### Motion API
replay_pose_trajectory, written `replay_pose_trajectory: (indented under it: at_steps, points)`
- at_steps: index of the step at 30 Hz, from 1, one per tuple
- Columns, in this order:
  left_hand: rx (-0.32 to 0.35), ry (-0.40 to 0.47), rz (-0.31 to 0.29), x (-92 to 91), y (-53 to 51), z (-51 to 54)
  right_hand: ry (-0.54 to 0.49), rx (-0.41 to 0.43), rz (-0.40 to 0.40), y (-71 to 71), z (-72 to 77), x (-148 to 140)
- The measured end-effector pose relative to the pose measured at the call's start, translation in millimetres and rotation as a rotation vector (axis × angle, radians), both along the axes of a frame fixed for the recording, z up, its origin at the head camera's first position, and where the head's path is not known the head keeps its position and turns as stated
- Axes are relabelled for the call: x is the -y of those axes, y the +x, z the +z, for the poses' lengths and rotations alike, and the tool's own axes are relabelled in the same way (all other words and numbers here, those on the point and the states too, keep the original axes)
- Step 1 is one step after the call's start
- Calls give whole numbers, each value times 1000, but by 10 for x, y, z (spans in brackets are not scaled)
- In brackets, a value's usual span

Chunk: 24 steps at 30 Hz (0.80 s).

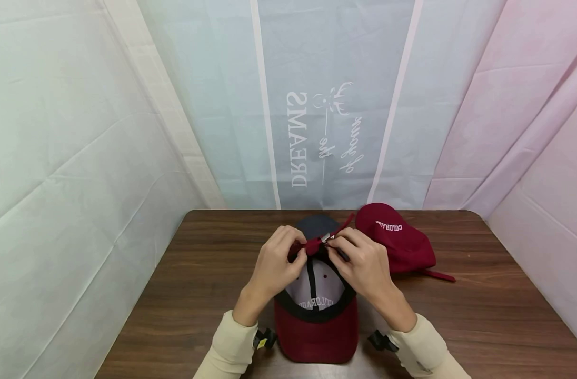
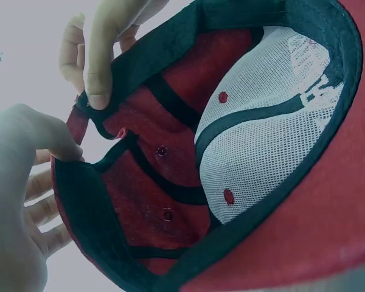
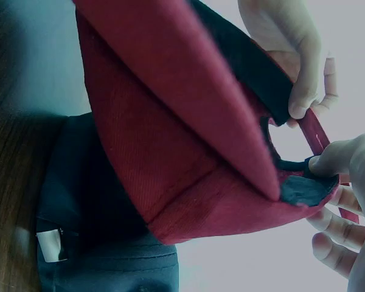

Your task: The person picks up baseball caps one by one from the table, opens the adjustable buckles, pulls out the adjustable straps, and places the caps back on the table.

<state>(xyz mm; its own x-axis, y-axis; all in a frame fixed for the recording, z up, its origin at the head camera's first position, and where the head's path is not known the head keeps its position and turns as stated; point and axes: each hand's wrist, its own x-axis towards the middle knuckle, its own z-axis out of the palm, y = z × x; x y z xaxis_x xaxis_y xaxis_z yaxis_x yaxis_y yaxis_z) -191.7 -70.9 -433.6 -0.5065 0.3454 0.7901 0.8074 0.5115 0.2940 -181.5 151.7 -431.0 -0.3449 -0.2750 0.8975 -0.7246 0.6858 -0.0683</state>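
A dark red baseball cap (image 1: pixel 317 337) is held up with its inside toward me and its brim nearest me. Black tape and white mesh (image 2: pixel 274 121) line its inside. My left hand (image 1: pixel 277 259) pinches the back edge at one side of the strap opening. On the other side, my right hand (image 1: pixel 362 261) grips the edge by the metal buckle (image 1: pixel 325 238). Between the hands runs the red adjusting strap (image 3: pixel 314 132), and its loose end sticks out past the right fingers.
Another dark red cap (image 1: pixel 397 239) with white lettering lies at the back right of the wooden table (image 1: pixel 212 295), its strap trailing. Behind the held cap is a dark cap (image 1: pixel 317 223) with a small white tag (image 3: pixel 50 245). Fabric curtains (image 1: pixel 212 105) surround the table.
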Motion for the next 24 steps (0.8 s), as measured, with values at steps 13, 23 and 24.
replay_pose_trajectory:
  at_steps: [13,23,24]
  points:
    - [32,-47,-48,-219,-19,9,-2,23,-1,1,-5,-41]
    - [-107,-45,23,-287,-50,83,47,64,-58,17,57,-34]
    - [-112,-44,21,-289,-48,90,42,57,-51,15,59,-33]
